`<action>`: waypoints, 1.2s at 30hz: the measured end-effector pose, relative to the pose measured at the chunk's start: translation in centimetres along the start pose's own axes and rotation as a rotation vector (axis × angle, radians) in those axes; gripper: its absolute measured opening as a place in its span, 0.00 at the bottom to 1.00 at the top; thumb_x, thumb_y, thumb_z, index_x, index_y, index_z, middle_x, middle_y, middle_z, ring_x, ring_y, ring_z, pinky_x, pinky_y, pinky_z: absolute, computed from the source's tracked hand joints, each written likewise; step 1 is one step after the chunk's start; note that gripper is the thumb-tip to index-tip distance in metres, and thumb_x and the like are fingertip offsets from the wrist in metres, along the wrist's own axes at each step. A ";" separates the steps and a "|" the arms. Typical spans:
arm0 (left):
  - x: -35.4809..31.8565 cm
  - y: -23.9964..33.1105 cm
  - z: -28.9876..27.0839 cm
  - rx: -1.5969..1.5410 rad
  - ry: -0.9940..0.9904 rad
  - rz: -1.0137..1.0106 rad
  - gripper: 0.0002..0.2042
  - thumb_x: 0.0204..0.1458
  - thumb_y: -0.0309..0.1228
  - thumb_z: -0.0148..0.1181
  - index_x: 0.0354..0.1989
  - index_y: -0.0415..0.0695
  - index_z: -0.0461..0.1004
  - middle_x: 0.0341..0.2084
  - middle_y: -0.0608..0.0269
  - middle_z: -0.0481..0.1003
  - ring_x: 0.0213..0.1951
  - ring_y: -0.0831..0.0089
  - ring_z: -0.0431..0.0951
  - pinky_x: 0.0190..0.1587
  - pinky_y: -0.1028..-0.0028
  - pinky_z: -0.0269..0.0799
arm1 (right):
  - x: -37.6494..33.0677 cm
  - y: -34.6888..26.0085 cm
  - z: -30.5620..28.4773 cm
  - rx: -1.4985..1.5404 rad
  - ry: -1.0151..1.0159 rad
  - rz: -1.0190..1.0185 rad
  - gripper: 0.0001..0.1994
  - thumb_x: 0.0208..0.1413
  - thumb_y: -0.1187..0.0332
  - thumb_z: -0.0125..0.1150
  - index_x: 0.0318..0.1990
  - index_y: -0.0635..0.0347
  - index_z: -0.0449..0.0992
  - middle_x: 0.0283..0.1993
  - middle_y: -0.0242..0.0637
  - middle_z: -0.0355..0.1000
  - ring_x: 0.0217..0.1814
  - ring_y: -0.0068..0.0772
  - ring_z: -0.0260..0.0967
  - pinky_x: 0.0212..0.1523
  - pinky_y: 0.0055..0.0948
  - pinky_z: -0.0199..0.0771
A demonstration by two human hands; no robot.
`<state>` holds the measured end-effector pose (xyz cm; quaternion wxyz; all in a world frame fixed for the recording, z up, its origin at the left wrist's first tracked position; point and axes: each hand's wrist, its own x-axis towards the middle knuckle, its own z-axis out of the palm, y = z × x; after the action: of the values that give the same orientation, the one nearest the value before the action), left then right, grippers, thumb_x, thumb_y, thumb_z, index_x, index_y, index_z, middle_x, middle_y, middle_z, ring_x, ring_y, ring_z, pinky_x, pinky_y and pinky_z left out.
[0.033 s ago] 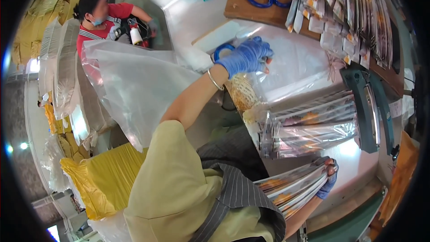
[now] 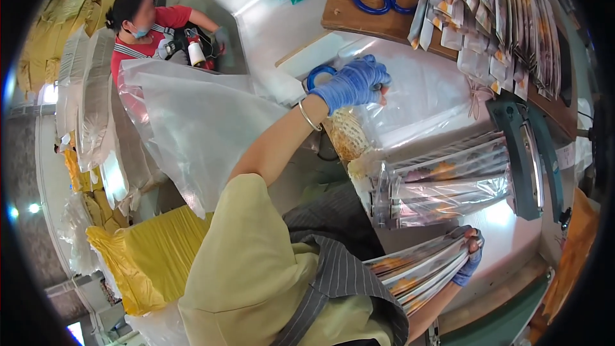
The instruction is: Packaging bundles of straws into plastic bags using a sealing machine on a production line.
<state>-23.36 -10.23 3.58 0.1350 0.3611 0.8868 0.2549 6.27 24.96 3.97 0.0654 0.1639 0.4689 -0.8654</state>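
My left hand [image 2: 355,83], in a blue glove, is over a pile of clear plastic bags [image 2: 426,90]. Its fingers are curled together; whatever is between them is hidden. At the lower right, my right hand [image 2: 471,256], also gloved, wraps round the end of a bundle of long flat printed packets [image 2: 416,263], held near my body. My apron partly covers the bundle. Between my hands, more printed packets in a clear plastic bag [image 2: 455,182] lie with one end by a grey-green sealing machine [image 2: 519,160].
Blue-handled scissors [image 2: 378,9] rest on a wooden board [image 2: 343,9]. Beside them stands a row of printed packets [image 2: 493,19]. A tape roll [image 2: 320,77] is by my left wrist. A large translucent bag [image 2: 186,115] hangs at left, before a co-worker [image 2: 138,32]. Yellow sacks [image 2: 154,256] are lower left.
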 end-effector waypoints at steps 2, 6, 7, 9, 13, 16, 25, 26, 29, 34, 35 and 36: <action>-0.3 -0.4 0.6 -0.046 0.052 0.077 0.08 0.37 0.31 0.61 0.25 0.44 0.69 0.25 0.63 0.71 0.33 0.65 0.68 0.38 0.68 0.62 | -0.4 0.0 -0.3 0.015 0.037 0.009 0.15 0.44 0.60 0.58 0.32 0.61 0.64 0.28 0.42 0.63 0.30 0.39 0.64 0.31 0.34 0.67; -0.8 0.4 0.5 -0.475 0.057 -0.098 0.07 0.38 0.33 0.61 0.23 0.45 0.71 0.23 0.62 0.72 0.32 0.64 0.69 0.38 0.67 0.64 | -0.5 0.3 -2.0 -0.009 -0.042 -0.009 0.15 0.44 0.59 0.58 0.32 0.61 0.64 0.29 0.44 0.65 0.31 0.41 0.65 0.32 0.34 0.68; -0.7 0.2 0.1 -0.193 0.059 0.006 0.06 0.40 0.33 0.59 0.23 0.45 0.71 0.23 0.61 0.72 0.31 0.63 0.70 0.37 0.66 0.65 | -0.4 0.3 -1.9 0.004 -0.023 0.002 0.15 0.44 0.59 0.57 0.32 0.61 0.64 0.29 0.44 0.65 0.31 0.41 0.65 0.32 0.34 0.68; -0.9 0.6 0.1 0.099 0.066 0.096 0.06 0.42 0.33 0.57 0.24 0.45 0.71 0.24 0.60 0.72 0.31 0.62 0.71 0.37 0.65 0.65 | -0.6 0.0 -1.2 -0.049 -0.004 -0.009 0.15 0.44 0.59 0.58 0.32 0.61 0.64 0.29 0.45 0.66 0.32 0.41 0.65 0.33 0.34 0.68; -0.6 2.3 2.8 0.142 0.156 0.008 0.08 0.46 0.35 0.50 0.25 0.45 0.71 0.26 0.56 0.72 0.30 0.59 0.72 0.34 0.65 0.66 | -0.7 -0.6 0.1 -0.056 -0.034 -0.025 0.14 0.43 0.60 0.59 0.32 0.59 0.65 0.30 0.45 0.67 0.31 0.40 0.66 0.33 0.32 0.68; -0.4 10.3 5.3 -0.367 0.309 0.198 0.07 0.46 0.32 0.50 0.27 0.43 0.71 0.25 0.52 0.72 0.29 0.55 0.72 0.34 0.63 0.67 | -1.0 0.0 -1.1 -0.244 -0.013 -0.065 0.17 0.47 0.58 0.56 0.38 0.62 0.67 0.31 0.42 0.68 0.32 0.34 0.66 0.34 0.29 0.68; -4.1 17.1 6.3 0.133 0.523 0.417 0.07 0.43 0.29 0.51 0.31 0.42 0.70 0.22 0.54 0.70 0.26 0.58 0.72 0.29 0.65 0.67 | 3.3 0.9 7.5 -0.287 -0.098 -0.027 0.12 0.43 0.63 0.57 0.26 0.65 0.75 0.24 0.33 0.70 0.29 0.23 0.65 0.33 0.20 0.64; -4.3 15.0 6.1 -0.411 0.371 -0.063 0.06 0.46 0.30 0.52 0.28 0.41 0.71 0.19 0.55 0.70 0.22 0.62 0.71 0.25 0.69 0.66 | 2.6 -0.1 8.4 -0.229 -0.119 0.053 0.11 0.44 0.65 0.56 0.27 0.66 0.75 0.25 0.34 0.70 0.28 0.23 0.66 0.32 0.21 0.65; -4.3 14.0 4.9 -0.555 0.435 -0.170 0.08 0.49 0.31 0.52 0.30 0.39 0.72 0.15 0.68 0.69 0.21 0.79 0.66 0.27 0.77 0.65 | 1.8 0.9 6.6 -0.244 -0.076 -0.075 0.10 0.44 0.67 0.56 0.27 0.67 0.74 0.26 0.36 0.71 0.28 0.24 0.67 0.30 0.21 0.65; -4.4 19.1 9.3 -0.801 0.410 -0.071 0.08 0.49 0.31 0.53 0.30 0.37 0.71 0.16 0.71 0.67 0.21 0.82 0.64 0.25 0.77 0.63 | 3.9 1.0 9.0 -0.475 -0.203 0.010 0.10 0.45 0.65 0.59 0.28 0.64 0.76 0.26 0.31 0.72 0.27 0.18 0.66 0.29 0.17 0.64; -4.1 20.0 9.8 -0.691 0.554 0.070 0.08 0.49 0.31 0.53 0.30 0.37 0.71 0.16 0.71 0.66 0.21 0.82 0.63 0.25 0.77 0.63 | 4.0 1.2 8.8 -0.479 -0.209 0.008 0.10 0.45 0.65 0.59 0.28 0.64 0.76 0.26 0.31 0.72 0.27 0.18 0.66 0.29 0.17 0.64; -4.2 19.7 9.5 -0.691 0.561 0.069 0.08 0.49 0.31 0.53 0.30 0.37 0.71 0.16 0.71 0.66 0.21 0.82 0.63 0.25 0.77 0.63 | 4.0 1.4 8.7 -0.444 -0.209 0.004 0.10 0.45 0.65 0.59 0.28 0.65 0.76 0.25 0.30 0.72 0.26 0.17 0.66 0.28 0.16 0.63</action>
<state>-5.14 2.22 6.76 -0.0070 0.2412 0.7393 0.6287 0.93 17.12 5.89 0.1497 0.0563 0.6378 -0.7534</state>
